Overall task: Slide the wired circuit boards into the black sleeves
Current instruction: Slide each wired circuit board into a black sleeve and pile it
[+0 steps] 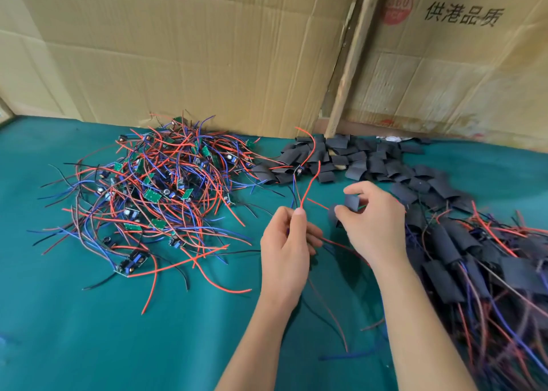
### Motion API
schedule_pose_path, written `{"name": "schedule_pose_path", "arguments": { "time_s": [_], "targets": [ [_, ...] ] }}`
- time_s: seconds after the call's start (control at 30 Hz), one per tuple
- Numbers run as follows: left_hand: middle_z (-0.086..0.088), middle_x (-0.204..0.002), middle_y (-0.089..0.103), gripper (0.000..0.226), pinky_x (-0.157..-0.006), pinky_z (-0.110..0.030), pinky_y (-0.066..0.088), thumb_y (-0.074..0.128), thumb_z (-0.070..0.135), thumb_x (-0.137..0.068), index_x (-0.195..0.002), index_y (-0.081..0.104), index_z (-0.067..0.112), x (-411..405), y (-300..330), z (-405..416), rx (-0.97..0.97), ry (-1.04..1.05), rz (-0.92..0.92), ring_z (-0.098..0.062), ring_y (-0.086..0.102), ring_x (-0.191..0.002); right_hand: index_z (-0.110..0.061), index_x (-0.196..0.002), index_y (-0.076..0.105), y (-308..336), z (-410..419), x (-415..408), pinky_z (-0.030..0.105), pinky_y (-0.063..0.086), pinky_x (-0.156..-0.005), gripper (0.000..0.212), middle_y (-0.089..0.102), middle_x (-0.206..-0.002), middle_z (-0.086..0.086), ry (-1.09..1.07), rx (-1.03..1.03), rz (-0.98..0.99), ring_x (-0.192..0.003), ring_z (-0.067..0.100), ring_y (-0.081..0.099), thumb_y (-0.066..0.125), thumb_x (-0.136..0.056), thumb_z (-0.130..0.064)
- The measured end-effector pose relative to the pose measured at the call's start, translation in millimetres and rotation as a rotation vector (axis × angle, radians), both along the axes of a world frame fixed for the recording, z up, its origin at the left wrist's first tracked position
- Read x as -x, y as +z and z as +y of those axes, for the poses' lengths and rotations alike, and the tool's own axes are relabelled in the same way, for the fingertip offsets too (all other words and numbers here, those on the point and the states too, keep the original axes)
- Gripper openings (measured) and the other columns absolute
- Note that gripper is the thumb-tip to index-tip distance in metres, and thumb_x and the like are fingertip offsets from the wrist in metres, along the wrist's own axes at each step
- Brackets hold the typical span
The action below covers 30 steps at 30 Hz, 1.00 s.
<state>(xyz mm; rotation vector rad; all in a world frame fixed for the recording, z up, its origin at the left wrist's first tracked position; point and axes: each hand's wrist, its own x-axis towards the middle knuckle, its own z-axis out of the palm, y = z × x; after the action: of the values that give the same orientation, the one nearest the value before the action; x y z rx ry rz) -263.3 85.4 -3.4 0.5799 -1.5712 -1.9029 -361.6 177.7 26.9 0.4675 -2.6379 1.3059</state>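
Head view: left hand (286,244) pinched a red wire (310,184) and dark wires between thumb and forefinger. Right hand (370,221) gripped a black sleeve (352,202), a green edge, probably a board, showing at its mouth. Bare wired boards (154,183) lay heaped left on the green cloth (74,331); empty sleeves (350,159) behind; sleeved boards (480,260) right.

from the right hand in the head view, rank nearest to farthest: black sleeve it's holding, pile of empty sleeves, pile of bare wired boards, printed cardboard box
1. black sleeve, pinched in the right hand.
2. pile of empty sleeves, just beyond the hand.
3. pile of bare wired boards, far left on the green mat.
4. printed cardboard box, upright at the back.
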Motion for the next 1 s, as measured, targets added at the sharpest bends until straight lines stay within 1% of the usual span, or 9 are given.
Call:
{"name": "schedule_pose_path", "arguments": {
  "time_s": [0.1, 0.17, 0.3, 0.4, 0.53, 0.63, 0.73, 0.87, 1.0],
  "targets": [
    [-0.002, -0.071, 0.069, 0.032, -0.061, -0.026, 0.051, 0.051, 0.018, -0.102, -0.074, 0.058, 0.003, 0.6, -1.6, -0.6, 0.034, 0.013, -0.012, -0.013, 0.061, -0.063, -0.025, -0.093, 0.074, -2.2, 3.9, 3.1, 0.002, 0.036, -0.064, 0.024, 0.064, -0.075, -0.016, -0.001, 0.053, -0.015, -0.071, -0.002, 0.058, 0.088, -0.073, -0.024],
    [-0.002, -0.071, 0.068, 0.029, -0.06, -0.024, 0.049, 0.051, 0.011, -0.101, -0.075, 0.061, 0.003, 0.0, -0.8, -1.1, 0.032, -0.004, -0.016, -0.012, 0.06, -0.062, -0.027, -0.086, 0.075, -3.4, 6.9, 5.0, 0.005, 0.039, -0.064, 0.023, 0.067, -0.075, -0.015, 0.012, 0.121, -0.044, -0.07, -0.006, 0.058, 0.091, -0.069, -0.029],
    [-0.003, -0.087, 0.074, 0.024, -0.049, -0.021, 0.04, 0.048, 0.0, -0.098, -0.084, 0.062, 0.013, -2.6, 2.5, 0.0, 0.062, -0.06, -0.018, -0.013, 0.05, -0.05, -0.019, -0.084, 0.073, -1.8, 5.3, 3.2, 0.021, 0.048, -0.058, 0.023, 0.071, -0.071, -0.008, 0.087, 0.399, -0.267, -0.061, 0.007, 0.06, 0.091, -0.071, -0.017],
    [-0.002, -0.078, 0.071, 0.035, -0.05, -0.021, 0.045, 0.04, -0.012, -0.092, -0.101, 0.065, 0.011, -3.1, 4.3, 2.2, 0.035, -0.123, -0.007, -0.014, 0.054, -0.052, -0.011, -0.09, 0.071, 1.6, 5.1, 1.3, 0.016, 0.033, -0.04, 0.02, 0.061, -0.072, -0.003, 0.087, 0.625, -0.476, -0.05, 0.007, 0.047, 0.086, -0.076, -0.009],
    [-0.002, -0.067, 0.063, 0.044, -0.054, -0.023, 0.049, 0.037, -0.012, -0.087, -0.101, 0.07, 0.012, -3.0, 3.9, 2.6, 0.073, -0.18, -0.034, -0.017, 0.059, -0.057, -0.008, -0.102, 0.072, 5.8, 5.0, 0.6, 0.018, 0.021, -0.037, 0.019, 0.067, -0.09, 0.025, 0.201, 0.76, -0.597, -0.071, 0.026, 0.037, 0.079, -0.085, -0.007],
    [-0.004, -0.063, 0.063, 0.027, -0.052, -0.028, 0.05, 0.045, 0.008, -0.088, -0.089, 0.07, 0.018, -3.7, 2.4, 5.4, 0.107, -0.21, -0.045, -0.021, 0.06, -0.053, -0.009, -0.106, 0.072, 8.2, 3.5, -2.5, 0.022, 0.017, -0.04, 0.019, 0.071, -0.103, 0.031, 0.244, 0.755, -0.587, -0.067, 0.026, 0.029, 0.076, -0.087, -0.007],
    [-0.009, -0.061, 0.065, 0.032, -0.048, -0.028, 0.05, 0.048, 0.029, -0.104, -0.078, 0.066, 0.027, -3.3, 0.8, 7.8, 0.17, -0.222, -0.045, -0.025, 0.064, -0.05, -0.011, -0.1, 0.075, 11.2, 4.1, -5.8, 0.021, 0.019, -0.038, 0.014, 0.074, -0.093, 0.023, 0.348, 0.71, -0.554, -0.051, 0.015, 0.031, 0.074, -0.087, -0.005],
    [-0.011, -0.068, 0.073, 0.047, -0.059, -0.036, 0.059, 0.04, 0.048, -0.1, -0.082, 0.064, 0.012, -1.4, 1.3, 8.4, 0.171, -0.148, -0.008, -0.03, 0.072, -0.063, -0.019, -0.092, 0.078, 20.5, 2.9, -12.9, 0.015, 0.03, -0.038, 0.015, 0.072, -0.075, 0.001, 0.467, 0.562, -0.527, -0.047, 0.006, 0.048, 0.077, -0.083, -0.007],
    [-0.012, -0.071, 0.068, 0.045, -0.061, -0.041, 0.055, 0.033, 0.044, -0.102, -0.094, 0.065, 0.014, -0.6, -0.1, 7.0, 0.221, -0.058, 0.042, -0.029, 0.063, -0.063, -0.023, -0.088, 0.079, 24.6, 3.3, -16.4, 0.017, 0.041, -0.047, 0.016, 0.067, -0.071, -0.004, 0.489, 0.409, -0.486, -0.056, 0.009, 0.055, 0.081, -0.079, -0.011]
  ]
}}
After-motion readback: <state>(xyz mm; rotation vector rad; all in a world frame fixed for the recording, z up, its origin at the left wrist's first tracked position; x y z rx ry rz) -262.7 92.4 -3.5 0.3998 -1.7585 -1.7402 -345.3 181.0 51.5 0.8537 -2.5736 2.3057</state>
